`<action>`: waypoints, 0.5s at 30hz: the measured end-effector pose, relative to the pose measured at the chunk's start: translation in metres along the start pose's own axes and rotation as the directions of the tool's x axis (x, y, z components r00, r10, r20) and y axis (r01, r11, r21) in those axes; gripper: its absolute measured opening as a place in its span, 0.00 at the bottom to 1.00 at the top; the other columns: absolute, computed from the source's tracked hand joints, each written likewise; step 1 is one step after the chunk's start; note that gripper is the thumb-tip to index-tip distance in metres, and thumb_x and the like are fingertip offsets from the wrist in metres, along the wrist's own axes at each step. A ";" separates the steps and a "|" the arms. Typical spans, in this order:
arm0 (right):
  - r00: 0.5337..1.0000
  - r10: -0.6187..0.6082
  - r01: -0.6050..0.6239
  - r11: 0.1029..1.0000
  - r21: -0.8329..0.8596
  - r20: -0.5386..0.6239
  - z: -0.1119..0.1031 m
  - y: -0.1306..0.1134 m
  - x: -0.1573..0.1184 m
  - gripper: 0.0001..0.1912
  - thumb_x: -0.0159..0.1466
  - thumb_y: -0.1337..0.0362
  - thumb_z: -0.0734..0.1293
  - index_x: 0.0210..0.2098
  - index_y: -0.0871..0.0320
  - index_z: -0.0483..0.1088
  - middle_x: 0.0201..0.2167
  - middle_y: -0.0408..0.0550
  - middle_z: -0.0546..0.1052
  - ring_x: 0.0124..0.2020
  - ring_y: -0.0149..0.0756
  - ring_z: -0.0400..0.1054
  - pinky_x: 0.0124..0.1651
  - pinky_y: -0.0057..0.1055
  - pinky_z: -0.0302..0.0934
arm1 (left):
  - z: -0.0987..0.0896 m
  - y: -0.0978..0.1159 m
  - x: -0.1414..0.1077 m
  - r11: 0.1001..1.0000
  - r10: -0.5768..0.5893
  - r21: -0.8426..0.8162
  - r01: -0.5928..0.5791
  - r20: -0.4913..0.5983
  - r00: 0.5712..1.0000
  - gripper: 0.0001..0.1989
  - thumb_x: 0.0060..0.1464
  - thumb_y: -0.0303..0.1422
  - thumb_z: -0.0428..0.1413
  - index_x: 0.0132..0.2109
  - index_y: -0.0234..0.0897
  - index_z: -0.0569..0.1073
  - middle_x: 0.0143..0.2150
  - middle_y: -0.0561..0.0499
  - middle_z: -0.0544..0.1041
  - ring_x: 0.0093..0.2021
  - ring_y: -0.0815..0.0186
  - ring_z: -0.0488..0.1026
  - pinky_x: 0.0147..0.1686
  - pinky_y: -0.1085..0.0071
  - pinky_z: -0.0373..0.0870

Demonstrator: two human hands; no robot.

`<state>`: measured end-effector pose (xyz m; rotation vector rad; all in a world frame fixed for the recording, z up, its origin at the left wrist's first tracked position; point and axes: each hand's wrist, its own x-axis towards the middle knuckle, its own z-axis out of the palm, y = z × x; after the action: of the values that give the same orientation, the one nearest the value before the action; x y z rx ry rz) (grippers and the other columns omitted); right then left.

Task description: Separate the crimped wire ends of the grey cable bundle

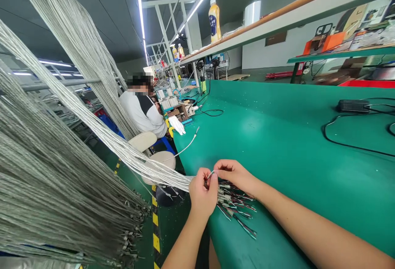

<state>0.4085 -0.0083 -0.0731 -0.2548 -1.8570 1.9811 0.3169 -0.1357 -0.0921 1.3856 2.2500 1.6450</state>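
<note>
Both of my hands meet over the near left edge of the green table. My left hand (203, 193) is closed, thumb and fingers pinching a cable end. The fingers of my right hand (233, 174) pinch the thin wires at that same end. Beneath them lies a bundle of grey-white cables (166, 174), which comes down from the upper left over the table edge. Its stripped ends (236, 205) fan out under and beside my hands, showing red, black and white wires. One loose cable (189, 143) sticks up apart from the bundle.
A thick curtain of hanging cables (61, 170) fills the left side. A seated person (143, 110) works further along the green table (277, 145). White gloves (177, 125) lie near its far left edge. A black power adapter (353, 106) with cords lies at right. Round stools (159, 162) stand left.
</note>
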 end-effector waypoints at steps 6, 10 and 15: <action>0.998 0.033 -0.032 0.999 -0.009 0.049 -0.004 0.001 -0.001 0.16 0.55 0.52 0.73 0.30 0.60 0.72 0.26 0.41 0.72 0.30 0.33 0.64 0.36 0.30 0.56 | 0.000 -0.003 0.001 0.998 0.003 0.064 -0.006 0.044 0.999 0.09 0.61 0.35 0.50 0.32 0.39 0.64 0.22 0.58 0.60 0.23 0.71 0.57 0.26 0.73 0.51; 0.998 0.010 -0.010 1.000 0.010 0.055 -0.003 -0.001 -0.001 0.17 0.55 0.52 0.73 0.31 0.60 0.72 0.27 0.42 0.73 0.31 0.33 0.64 0.37 0.30 0.56 | -0.001 -0.003 0.000 0.998 0.015 0.057 -0.018 0.064 0.998 0.06 0.52 0.25 0.50 0.35 0.41 0.63 0.23 0.60 0.61 0.23 0.71 0.59 0.26 0.73 0.50; 0.999 -0.037 0.037 0.999 -0.026 0.020 -0.001 -0.007 0.003 0.17 0.55 0.51 0.73 0.30 0.60 0.72 0.27 0.43 0.74 0.31 0.34 0.66 0.37 0.31 0.58 | -0.001 -0.002 0.001 0.990 0.035 0.133 -0.048 0.099 0.994 0.10 0.48 0.21 0.48 0.36 0.41 0.61 0.23 0.60 0.60 0.23 0.70 0.59 0.27 0.72 0.49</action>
<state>0.4071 -0.0061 -0.0662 -0.2077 -1.8876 1.9423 0.3145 -0.1363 -0.0925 1.5165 2.3312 1.4259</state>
